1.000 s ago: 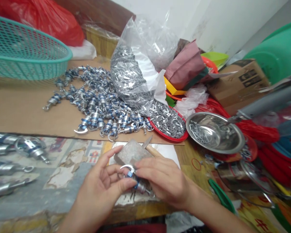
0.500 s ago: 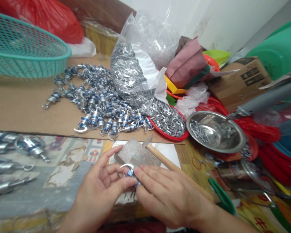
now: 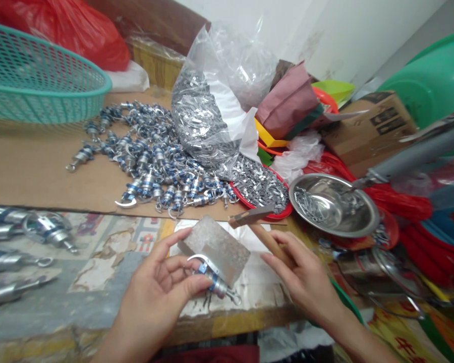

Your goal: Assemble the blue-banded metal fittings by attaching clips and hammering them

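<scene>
Between thumb and fingers, my left hand (image 3: 162, 287) pinches a small silver-and-blue metal fitting (image 3: 217, 285) with a curved hook at one end and a ring at the other. The fitting is over the near edge of a flat metal block (image 3: 219, 247), which lies on white paper (image 3: 265, 267). My right hand (image 3: 306, 272) is wrapped round the wooden handle of a hammer (image 3: 272, 242). The hammer's head is raised at the block's far right, close to a red plate (image 3: 245, 200) heaped with small metal clips.
Many similar fittings (image 3: 147, 151) are piled on cardboard, with several more (image 3: 49, 227) at the near left. A clear bag of metal clips (image 3: 200, 121) leans behind. To the right stands a steel bowl (image 3: 371, 222) with pins; a teal basket (image 3: 45, 108) is at the left.
My right hand has left the fitting, moved right and taken hold of the hammer, lifting it off the block. My left hand keeps the fitting in nearly the same place.
</scene>
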Motion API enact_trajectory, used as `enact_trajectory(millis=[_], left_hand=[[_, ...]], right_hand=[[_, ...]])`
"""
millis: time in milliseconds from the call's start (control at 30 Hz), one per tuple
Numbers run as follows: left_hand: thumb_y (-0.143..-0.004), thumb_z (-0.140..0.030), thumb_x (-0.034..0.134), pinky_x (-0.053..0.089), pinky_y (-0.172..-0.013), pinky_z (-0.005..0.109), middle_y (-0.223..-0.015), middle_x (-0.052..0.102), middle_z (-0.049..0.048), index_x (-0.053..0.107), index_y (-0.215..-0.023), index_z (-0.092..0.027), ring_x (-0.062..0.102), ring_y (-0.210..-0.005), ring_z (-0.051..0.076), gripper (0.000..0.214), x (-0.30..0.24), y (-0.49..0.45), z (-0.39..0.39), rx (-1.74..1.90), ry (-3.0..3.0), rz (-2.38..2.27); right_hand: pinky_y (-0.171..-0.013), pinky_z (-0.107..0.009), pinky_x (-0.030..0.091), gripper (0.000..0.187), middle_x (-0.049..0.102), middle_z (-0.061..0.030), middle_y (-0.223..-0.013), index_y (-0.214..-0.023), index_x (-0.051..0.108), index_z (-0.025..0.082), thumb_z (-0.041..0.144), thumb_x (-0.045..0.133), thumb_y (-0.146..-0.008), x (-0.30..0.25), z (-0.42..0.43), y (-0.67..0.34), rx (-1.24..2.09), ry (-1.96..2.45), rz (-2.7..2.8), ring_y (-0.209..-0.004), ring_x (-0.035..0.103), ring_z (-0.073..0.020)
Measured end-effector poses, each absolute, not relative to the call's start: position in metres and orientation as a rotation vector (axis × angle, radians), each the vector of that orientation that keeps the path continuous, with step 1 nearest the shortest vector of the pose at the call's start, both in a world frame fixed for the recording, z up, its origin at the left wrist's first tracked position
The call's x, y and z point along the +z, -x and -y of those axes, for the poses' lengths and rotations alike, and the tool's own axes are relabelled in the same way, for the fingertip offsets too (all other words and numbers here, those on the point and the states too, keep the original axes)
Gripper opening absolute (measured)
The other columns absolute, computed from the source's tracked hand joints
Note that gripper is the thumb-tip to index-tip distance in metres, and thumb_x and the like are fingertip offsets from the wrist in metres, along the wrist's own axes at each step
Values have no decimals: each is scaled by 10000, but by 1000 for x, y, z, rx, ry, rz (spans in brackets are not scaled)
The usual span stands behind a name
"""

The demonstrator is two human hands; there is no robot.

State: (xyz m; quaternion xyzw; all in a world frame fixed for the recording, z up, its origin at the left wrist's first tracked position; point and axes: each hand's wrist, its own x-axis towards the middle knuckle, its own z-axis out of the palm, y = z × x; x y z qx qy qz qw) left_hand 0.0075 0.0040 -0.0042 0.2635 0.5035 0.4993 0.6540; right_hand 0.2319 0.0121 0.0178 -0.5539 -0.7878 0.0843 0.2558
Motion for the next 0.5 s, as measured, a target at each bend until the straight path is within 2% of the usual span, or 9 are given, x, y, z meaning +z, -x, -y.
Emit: enact_trajectory(millis=[100,167,300,433,500], left_hand=[[-531,-189,797,572,-633,231,-605,676,-65,471,-1185,-202,673,-636,148,731,-6,-7,-4,1134,-628,-1166],[-534,-180,801,563,-628,203,-600,681,-66,466,-1192,-206,671,-634,136,739,-6,-6,-4,1136,-648,-1175],[-543,-154,803,568,-628,217,-591,684,-63,421,-1224,-205,667,-613,131,782,-6,-6,-4,1139,-616,-1122],[-527,-148,810,570,-600,231,-576,686,-55,418,-1212,-186,669,-595,141,791,-7,-8,-4,1174,-619,-1116],[-533,-162,805,577,-604,246,-579,693,-52,420,-1214,-183,680,-610,155,783,-8,-8,-4,1193,-636,-1121]], right_hand=[[-759,-216,513,448,649,-64,-1076,-1272,465,231,136,552,-843,45,7,-227,186,1276,2209,-935,634,-173],[-733,-218,521,544,651,-66,-1074,-1339,406,244,74,518,-834,55,15,-223,144,1178,2272,-916,639,-174],[-583,-245,529,545,676,-62,-887,-1348,407,212,36,410,-833,47,21,-217,195,1193,2510,-707,651,-170],[-661,-241,530,577,671,-75,-961,-1381,358,203,28,433,-836,34,23,-217,194,1167,2419,-796,653,-166],[-650,-216,529,542,681,-57,-928,-1360,399,207,47,448,-845,29,21,-220,243,1171,2390,-771,656,-151]])
